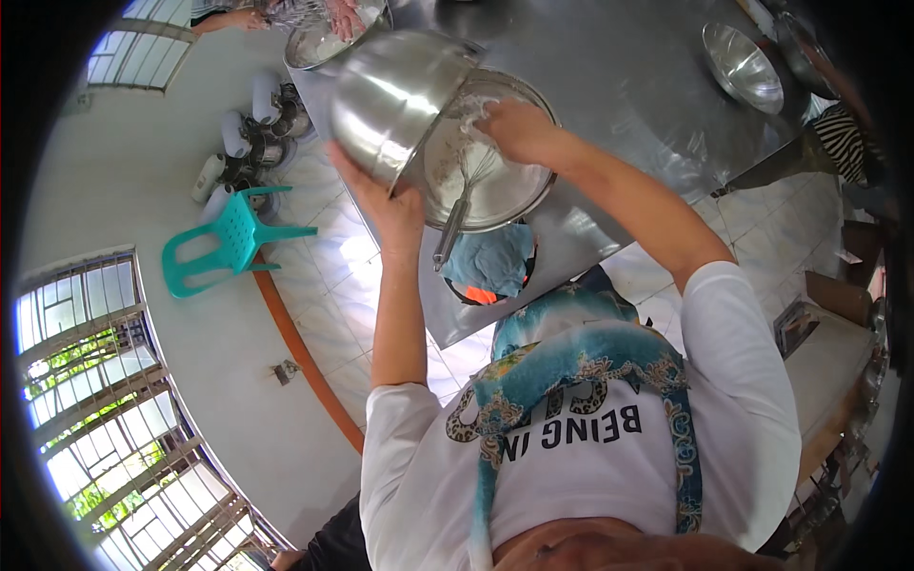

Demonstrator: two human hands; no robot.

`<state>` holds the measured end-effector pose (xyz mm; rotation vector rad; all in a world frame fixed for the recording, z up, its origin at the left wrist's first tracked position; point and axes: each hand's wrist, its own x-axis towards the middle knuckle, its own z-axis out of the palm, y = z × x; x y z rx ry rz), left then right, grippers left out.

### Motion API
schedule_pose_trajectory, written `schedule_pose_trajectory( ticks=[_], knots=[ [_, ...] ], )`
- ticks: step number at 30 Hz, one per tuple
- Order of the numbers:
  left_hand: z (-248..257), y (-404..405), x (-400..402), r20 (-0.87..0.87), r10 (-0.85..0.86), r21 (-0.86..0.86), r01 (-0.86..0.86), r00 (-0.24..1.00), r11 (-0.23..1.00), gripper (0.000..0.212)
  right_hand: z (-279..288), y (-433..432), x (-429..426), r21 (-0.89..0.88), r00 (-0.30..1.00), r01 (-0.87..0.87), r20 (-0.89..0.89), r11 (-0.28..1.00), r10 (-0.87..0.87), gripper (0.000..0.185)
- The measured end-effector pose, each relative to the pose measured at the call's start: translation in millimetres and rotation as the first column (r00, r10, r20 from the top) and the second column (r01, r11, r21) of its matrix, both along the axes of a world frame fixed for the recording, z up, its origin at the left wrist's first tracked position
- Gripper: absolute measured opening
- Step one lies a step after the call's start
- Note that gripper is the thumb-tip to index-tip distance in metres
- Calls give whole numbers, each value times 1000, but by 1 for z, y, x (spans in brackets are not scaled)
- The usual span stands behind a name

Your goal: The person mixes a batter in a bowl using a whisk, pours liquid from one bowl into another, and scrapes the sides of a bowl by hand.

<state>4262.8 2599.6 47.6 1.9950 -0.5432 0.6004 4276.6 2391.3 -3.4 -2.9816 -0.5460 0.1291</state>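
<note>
My left hand [385,207] grips the rim of a large stainless steel bowl [400,100], tilted on its side with its outside toward me. Under its mouth stands a second metal mixing bowl [548,187], holding a pale, powdery or creamy mixture [503,189]. My right hand [518,130] is over this lower bowl, close to the tilted one's opening; white mixture clings to its fingers, and whether they pinch anything is unclear. A wire whisk [457,218] rests in the lower bowl, its handle over the near rim. A blue-grey cloth [493,258] lies just below that rim.
The steel table [643,107] carries another metal bowl [742,68] at far right. At top left, another person's hands [345,18] work over a bowl [314,50] with a whisk. A teal plastic chair [228,239] and several stand mixers [250,135] are left, by the wall.
</note>
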Motion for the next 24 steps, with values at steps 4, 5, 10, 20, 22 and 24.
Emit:
schedule_pose_trajectory(
  ticks=[4,5,10,20,22,24],
  knots=[
    [-1,4,14,-2,92,123,-91,996,988,76,4,-7,0,24,999,32,18,999,-32,37],
    [-4,8,15,-31,106,136,-100,994,986,76,8,-5,-1,34,999,44,-1,998,-44,39],
    [-20,19,31,-338,-187,-429,26,922,903,79,46,19,3,258,983,-36,184,965,-12,24],
    [0,-2,23,-292,-185,-251,112,938,961,81,32,39,52,-418,873,62,462,906,154,26],
    [2,-1,22,-293,-192,-284,107,937,953,81,35,49,44,-384,885,52,445,922,135,28],
    [1,0,24,-297,-204,-305,110,933,946,82,39,55,35,-341,909,0,391,940,142,31]
  ],
)
